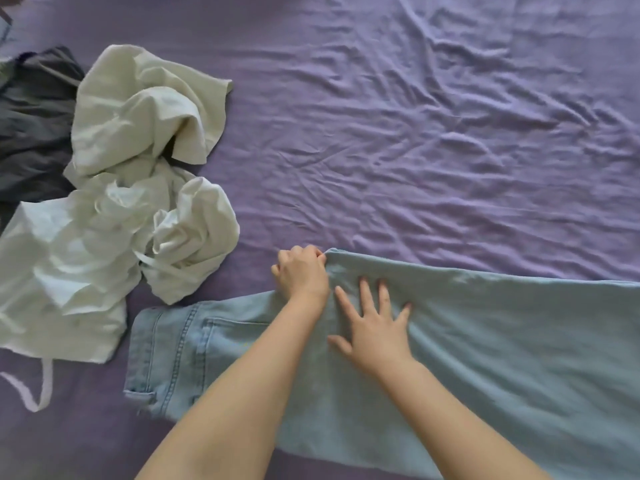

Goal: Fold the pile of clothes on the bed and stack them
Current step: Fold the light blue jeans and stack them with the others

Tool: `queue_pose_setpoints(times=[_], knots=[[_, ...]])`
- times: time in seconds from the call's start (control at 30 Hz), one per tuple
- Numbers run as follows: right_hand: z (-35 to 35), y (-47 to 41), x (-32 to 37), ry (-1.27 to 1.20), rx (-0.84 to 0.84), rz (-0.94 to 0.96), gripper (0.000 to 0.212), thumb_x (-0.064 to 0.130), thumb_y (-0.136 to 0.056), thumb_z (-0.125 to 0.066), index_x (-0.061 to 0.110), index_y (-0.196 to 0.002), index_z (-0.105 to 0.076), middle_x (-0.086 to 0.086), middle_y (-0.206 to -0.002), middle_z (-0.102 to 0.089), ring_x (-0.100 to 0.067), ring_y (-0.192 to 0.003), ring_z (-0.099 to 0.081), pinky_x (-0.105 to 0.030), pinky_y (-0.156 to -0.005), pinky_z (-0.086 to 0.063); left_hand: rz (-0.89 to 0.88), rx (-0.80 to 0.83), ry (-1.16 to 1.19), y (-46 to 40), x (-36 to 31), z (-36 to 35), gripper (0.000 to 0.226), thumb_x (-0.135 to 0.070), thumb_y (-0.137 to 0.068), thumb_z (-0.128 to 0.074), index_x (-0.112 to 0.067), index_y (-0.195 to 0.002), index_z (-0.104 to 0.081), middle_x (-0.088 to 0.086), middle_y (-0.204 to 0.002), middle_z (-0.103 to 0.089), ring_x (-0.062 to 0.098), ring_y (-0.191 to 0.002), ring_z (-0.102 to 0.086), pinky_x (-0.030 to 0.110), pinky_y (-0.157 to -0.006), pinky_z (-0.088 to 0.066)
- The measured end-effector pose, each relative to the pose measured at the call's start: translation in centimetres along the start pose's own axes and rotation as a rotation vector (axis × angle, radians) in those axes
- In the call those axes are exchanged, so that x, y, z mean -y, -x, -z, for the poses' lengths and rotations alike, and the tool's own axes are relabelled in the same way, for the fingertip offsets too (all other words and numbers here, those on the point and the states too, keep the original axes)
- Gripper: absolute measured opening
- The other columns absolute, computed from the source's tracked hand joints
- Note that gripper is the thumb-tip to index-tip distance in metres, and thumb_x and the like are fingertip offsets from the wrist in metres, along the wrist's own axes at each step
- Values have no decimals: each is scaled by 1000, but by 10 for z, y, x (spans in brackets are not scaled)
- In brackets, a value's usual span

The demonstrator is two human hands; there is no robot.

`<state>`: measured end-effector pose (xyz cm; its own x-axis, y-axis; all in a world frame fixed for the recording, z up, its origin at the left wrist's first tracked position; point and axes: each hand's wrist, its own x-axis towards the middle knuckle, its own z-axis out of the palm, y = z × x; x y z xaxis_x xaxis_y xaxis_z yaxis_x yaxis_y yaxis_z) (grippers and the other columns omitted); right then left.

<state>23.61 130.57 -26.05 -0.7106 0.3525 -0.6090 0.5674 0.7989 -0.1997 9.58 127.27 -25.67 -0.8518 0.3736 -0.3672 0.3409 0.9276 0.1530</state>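
Light blue jeans [485, 348] lie flat across the near part of the bed, waistband and back pocket to the left, legs running off the right edge of the view. My left hand [302, 271] grips the jeans' far edge near the crotch, fingers curled round the cloth. Beside it, my right hand [372, 327] presses flat on the denim with fingers spread. A crumpled pile of white clothes [131, 188] sits to the left, with a dark grey garment [31, 123] behind it.
The purple bedsheet [433, 133] is wrinkled and stretches wide across the far and right side. A white strap [38, 393] trails from the pile at the near left. A bit of pale blue cloth [4, 29] shows at the top left corner.
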Motion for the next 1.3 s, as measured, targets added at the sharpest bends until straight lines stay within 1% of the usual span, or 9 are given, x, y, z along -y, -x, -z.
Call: queue_pose_setpoints(times=[0.13,0.33,0.5,0.63,0.8,0.93,1.03,1.17,1.3], knots=[[-12,10,25,89,-56,65,80,67,-87,-37,42,-148,8,-6,-159,19,-38,-142,21,-73,-102,0,-76,-90,172,37,31,-4,38,-39,-95,-51,-23,-129,-52,3,-138,-46,24,-130,-34,37,-104,-26],[0,-7,44,154,61,29,88,72,-83,-42,43,-147,10,-2,-159,19,-37,-142,23,-75,-101,-5,-146,28,-161,81,145,2,66,-47,-95,-46,-29,-152,-18,6,-161,-7,24,-148,0,45,-117,8],[-13,30,101,78,-38,106,77,50,-94,-41,35,-150,9,-9,-158,20,-36,-144,18,-64,-111,-3,175,-109,56,93,224,35,93,-56,-80,-65,-17,-151,-20,14,-157,-17,29,-145,-14,47,-117,-9],[-39,53,169,-51,-40,190,73,56,-94,-36,41,-148,11,-6,-158,22,-33,-144,20,-57,-114,-3,445,101,398,83,275,50,103,-51,-73,-76,-12,-150,-20,17,-151,-30,31,-138,-30,42,-112,-30],[-69,49,196,54,70,154,78,55,-94,-39,39,-147,16,-8,-158,21,-36,-144,18,-64,-110,-6,399,194,526,77,303,51,70,-42,-72,-80,-13,-129,-53,12,-126,-55,27,-116,-54,41,-99,-46],[-67,44,196,89,129,134,83,37,-95,-48,39,-147,16,-7,-157,23,-36,-143,22,-67,-109,-4,551,385,1041,79,304,66,44,-40,-82,-71,-14,-116,-62,7,-114,-69,22,-97,-68,34,-79,-55],[-45,45,194,-153,160,122,75,36,-94,-51,41,-150,-1,0,-160,11,-28,-146,14,-58,-114,-9,466,558,1346,91,295,82,55,-62,-84,-52,-21,-118,-66,1,-111,-72,17,-101,-69,32,-78,-53],[3,59,199,-895,-8,117,64,38,-94,-55,34,-149,-22,11,-156,-23,-2,-143,-17,-24,-115,-18,330,589,1584,110,280,92,75,-75,-87,-25,-23,-125,-64,7,-127,-64,22,-119,-59,41,-98,-44],[46,92,209,-1216,-53,155,60,55,-85,-56,56,-138,-27,36,-141,-33,13,-131,-32,-20,-108,-32,172,592,1677,129,241,103,73,-73,-90,-20,-27,-134,-55,7,-135,-57,24,-128,-52,43,-105,-39]])
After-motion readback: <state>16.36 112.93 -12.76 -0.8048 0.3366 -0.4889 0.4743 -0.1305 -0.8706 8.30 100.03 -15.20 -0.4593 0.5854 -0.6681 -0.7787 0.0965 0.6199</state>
